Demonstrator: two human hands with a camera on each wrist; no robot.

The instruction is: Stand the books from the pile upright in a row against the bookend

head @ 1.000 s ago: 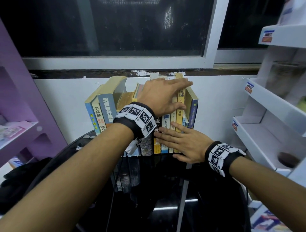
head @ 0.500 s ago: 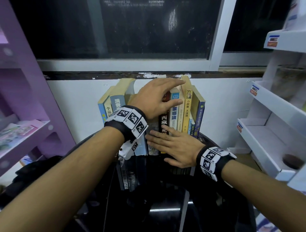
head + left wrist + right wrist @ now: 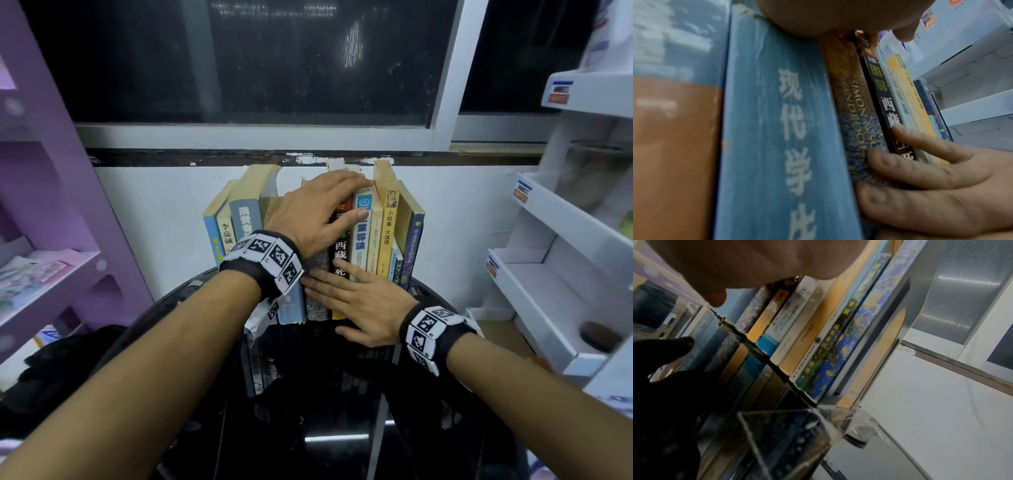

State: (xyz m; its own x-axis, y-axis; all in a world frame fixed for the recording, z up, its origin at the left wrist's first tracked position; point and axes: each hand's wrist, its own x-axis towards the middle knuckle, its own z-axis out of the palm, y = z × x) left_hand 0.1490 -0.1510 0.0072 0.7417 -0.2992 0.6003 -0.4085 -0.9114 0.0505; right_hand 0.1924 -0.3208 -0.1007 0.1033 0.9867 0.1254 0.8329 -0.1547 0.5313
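A row of books (image 3: 359, 240) stands upright at the back of the black glass table (image 3: 308, 428), against the wall. My left hand (image 3: 318, 209) lies flat over the tops of the middle books, its thumb on a white and blue spine. My right hand (image 3: 356, 294) presses straight fingers against the lower spines, near the black-spined book (image 3: 340, 253). The left wrist view shows those fingers (image 3: 920, 162) on the spines beside a light blue book (image 3: 777, 129). A clear bookend (image 3: 885, 353) stands past the dark blue end book (image 3: 849, 337). The left-hand books (image 3: 239, 219) lean right.
A purple shelf unit (image 3: 51, 240) stands to the left and a white display rack (image 3: 565, 257) to the right, both close to the table. A dark window (image 3: 257, 58) is above the books. The table's glossy top reflects the spines.
My left hand has drawn back leftward along the book tops, from the yellow book to the white and blue one. My right hand has slid a little left along the lower spines.
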